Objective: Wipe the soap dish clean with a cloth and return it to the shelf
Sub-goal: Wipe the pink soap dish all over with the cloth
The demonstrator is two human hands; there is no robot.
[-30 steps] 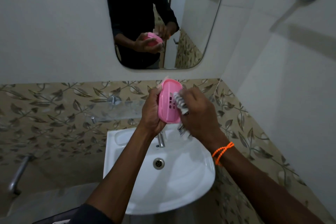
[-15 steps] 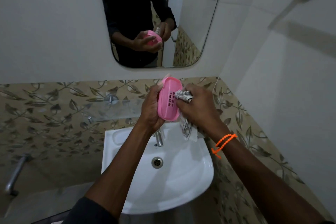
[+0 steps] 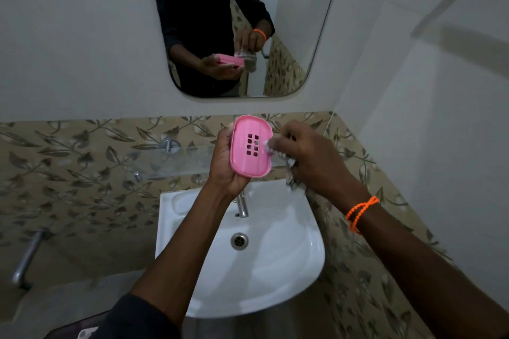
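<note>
My left hand (image 3: 224, 166) grips a pink oval soap dish (image 3: 249, 157) from its left side and underneath, holding it above the basin with its slotted inner face turned toward me. My right hand (image 3: 311, 162) is closed on a bunched grey-white cloth (image 3: 275, 150) whose tip presses against the dish's right rim. More of the cloth hangs below that hand (image 3: 293, 180). A glass shelf (image 3: 176, 159) is fixed to the leaf-patterned tiles behind and left of the dish, and nothing stands on its visible part.
A white wash basin (image 3: 275, 278) with a chrome tap (image 3: 242, 205) and drain lies below my hands. A mirror (image 3: 297, 36) hangs above on the wall. A metal pipe (image 3: 26, 259) sticks out at lower left. The side wall stands close on the right.
The dish has turned from edge-on to face me, showing its slots. My right hand with the cloth slid off the dish's face to its right rim.
</note>
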